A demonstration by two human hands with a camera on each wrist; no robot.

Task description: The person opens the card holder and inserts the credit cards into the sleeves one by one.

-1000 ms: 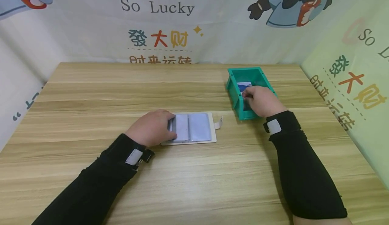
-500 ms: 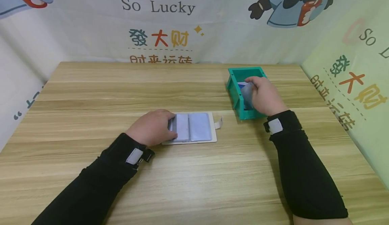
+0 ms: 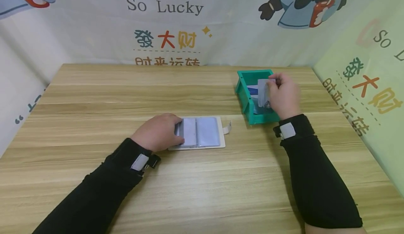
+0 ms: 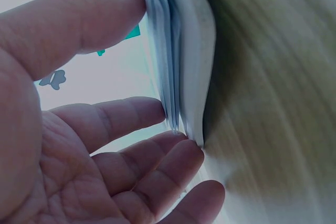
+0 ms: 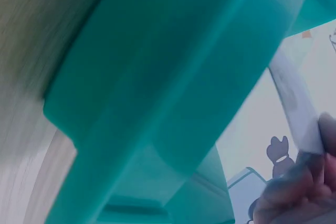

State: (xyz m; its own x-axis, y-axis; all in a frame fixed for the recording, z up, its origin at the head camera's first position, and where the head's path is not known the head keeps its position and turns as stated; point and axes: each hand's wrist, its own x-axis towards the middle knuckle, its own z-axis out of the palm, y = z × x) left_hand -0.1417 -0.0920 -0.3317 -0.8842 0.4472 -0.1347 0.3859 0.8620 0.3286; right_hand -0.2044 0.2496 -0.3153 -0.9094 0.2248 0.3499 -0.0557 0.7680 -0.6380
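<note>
In the head view my left hand (image 3: 159, 132) rests on the left side of an open card holder (image 3: 208, 132) with clear pocket pages. The left wrist view shows its thumb and fingers, only slightly bent, touching the edges of the stacked pages (image 4: 163, 51) and the cover (image 4: 197, 61). My right hand (image 3: 285, 95) pinches a pale card (image 3: 263, 93) between thumb and fingers, above a green plastic bin (image 3: 246, 100). Seen from the right wrist, the card stands nearly edge-on beyond the bin wall (image 5: 157, 103). Another card with a blue band (image 3: 252, 91) lies inside the bin.
A short strap (image 3: 227, 128) sticks out from the card holder's right edge. Everything stands on a wood-grain table (image 3: 202, 185). Printed cloth (image 3: 221, 34) hangs behind the table and along both sides.
My right hand has risen from deep in the bin and shifted away and right, lifting a card that now shows its pale face. The left hand and card holder have stayed still.
</note>
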